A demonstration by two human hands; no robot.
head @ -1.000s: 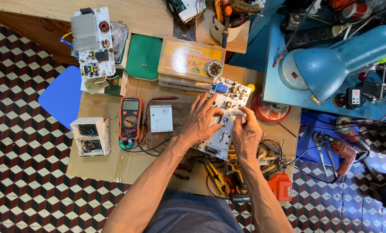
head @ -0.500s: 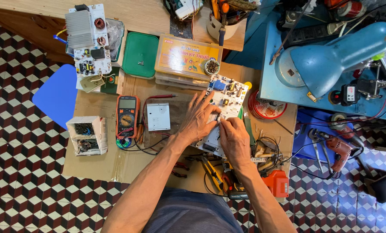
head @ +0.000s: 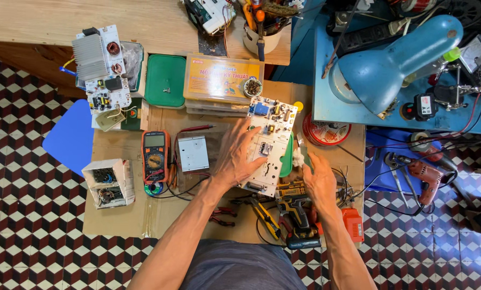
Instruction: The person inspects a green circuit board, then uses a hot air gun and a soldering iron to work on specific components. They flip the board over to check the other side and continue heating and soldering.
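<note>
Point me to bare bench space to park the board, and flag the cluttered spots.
Bare cardboard lies in front of the multimeter and the small open box, left of the left hand. Another bare strip: the wooden top beyond the heatsink board. Crowded: around the circuit board, the right hand, and the drill amid wires.

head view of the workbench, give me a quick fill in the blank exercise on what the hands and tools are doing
1. The left hand lies flat on the white ____ board.
2. The multimeter has an ____ casing.
3. The right hand pinches a small white piece beside the board's ____ edge.
4. The desk lamp is ____.

Missing words: circuit; orange; right; blue
</note>
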